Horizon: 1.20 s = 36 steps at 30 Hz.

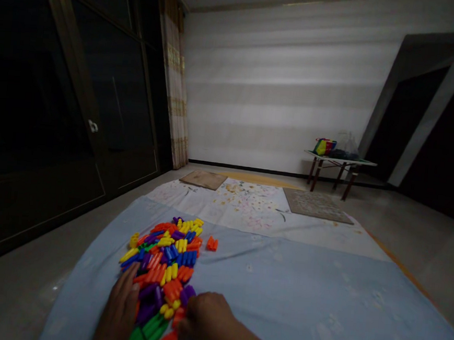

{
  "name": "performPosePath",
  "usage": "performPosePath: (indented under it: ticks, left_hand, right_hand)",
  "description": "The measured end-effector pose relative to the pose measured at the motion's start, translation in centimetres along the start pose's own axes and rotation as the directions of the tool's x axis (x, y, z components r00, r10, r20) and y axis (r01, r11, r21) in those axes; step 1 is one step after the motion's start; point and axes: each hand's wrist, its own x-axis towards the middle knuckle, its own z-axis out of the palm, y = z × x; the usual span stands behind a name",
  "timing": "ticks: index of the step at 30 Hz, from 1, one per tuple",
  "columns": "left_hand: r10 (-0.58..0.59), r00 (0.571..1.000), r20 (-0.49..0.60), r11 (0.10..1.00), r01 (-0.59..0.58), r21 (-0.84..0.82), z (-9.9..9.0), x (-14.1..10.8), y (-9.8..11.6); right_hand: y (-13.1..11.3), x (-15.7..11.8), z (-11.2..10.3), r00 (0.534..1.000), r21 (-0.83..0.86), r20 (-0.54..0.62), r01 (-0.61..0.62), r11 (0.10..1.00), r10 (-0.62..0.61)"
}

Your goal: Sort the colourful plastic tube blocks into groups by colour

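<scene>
A long pile of plastic pieces [169, 254] in red, yellow, blue, purple and green lies on the blue cloth [281, 284]. Along the near left edge of the pile rests my left hand [119, 305], its fingers stretched forward, flat against the pieces. My right hand [210, 315] is at the pile's near right side, fingers curled in beside red and purple pieces; what it holds, if anything, is hidden. One red piece [212, 244] lies apart, right of the pile.
A floral white cloth [248, 203] covers the table's far part, with a brown mat [203, 179] and a grey mat [316, 205] on it. Beyond, a small side table [340, 160] holds a colourful bag [325, 146] and a clear plastic bag [348, 146].
</scene>
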Motion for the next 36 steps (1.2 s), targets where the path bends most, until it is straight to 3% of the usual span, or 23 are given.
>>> performPosePath:
  ticks: [4, 9, 14, 18, 22, 24, 26, 27, 29, 31, 33, 36]
  left_hand:
    - [0.043, 0.999, -0.025, 0.999, -0.043, -0.005, 0.1, 0.5, -0.1]
    - [0.242, 0.965, -0.104, 0.97, -0.24, 0.033, 0.3, 1.1, -1.2]
    - [0.286, 0.949, -0.132, 0.958, -0.28, 0.058, -1.1, 2.4, -1.0]
    - [0.313, 0.943, -0.11, 0.95, -0.309, 0.054, -2.5, 2.8, 2.5]
    - [0.341, 0.939, 0.044, 0.94, -0.341, -0.012, -1.7, 0.2, 8.3]
    - [0.401, 0.907, 0.129, 0.916, -0.399, -0.041, -0.3, -1.9, 11.3]
    - [0.505, 0.835, 0.217, 0.861, -0.507, -0.052, 1.4, -4.0, 13.9]
    - [0.569, 0.786, 0.241, 0.817, -0.573, -0.064, 2.3, -4.8, 15.1]
    - [0.726, 0.647, 0.234, 0.683, -0.716, -0.142, 3.6, -6.1, 17.2]
    - [0.813, 0.549, 0.196, 0.582, -0.782, -0.224, 4.6, -7.0, 18.6]
    - [0.83, 0.525, 0.189, 0.557, -0.765, -0.324, 5.7, -7.6, 19.2]
    - [0.805, 0.556, 0.207, 0.586, -0.691, -0.423, 7.9, -8.4, 18.3]
  right_hand:
    - [3.9, -2.8, -1.2, 0.978, 0.099, -0.16, -0.119, 0.988, 0.134]
    - [9.3, -9.0, -1.6, 0.88, -0.007, -0.405, -0.277, 0.961, 0.25]
    - [11.6, -13.4, 0.4, 0.868, -0.086, -0.349, -0.406, 0.91, 0.353]
    - [11.7, -15.1, 0.9, 0.875, -0.096, -0.324, -0.408, 0.908, 0.359]
    - [11.3, -15.5, 0.7, 0.866, -0.102, -0.338, -0.422, 0.901, 0.368]
    - [11.3, -15.5, 0.8, 0.858, -0.103, -0.354, -0.431, 0.897, 0.372]
    - [11.5, -15.5, 1.0, 0.85, -0.099, -0.382, -0.428, 0.899, 0.363]
    - [11.6, -15.5, 1.1, 0.846, -0.097, -0.399, -0.422, 0.902, 0.353]
    - [11.8, -15.5, 1.4, 0.841, -0.102, -0.431, -0.406, 0.908, 0.328]
    - [12.1, -15.5, 1.6, 0.837, -0.112, -0.458, -0.389, 0.914, 0.3]
    - [12.4, -15.4, 1.8, 0.832, -0.121, -0.479, -0.378, 0.918, 0.28]
    - [12.9, -15.3, 2.2, 0.824, -0.128, -0.5, -0.376, 0.918, 0.268]
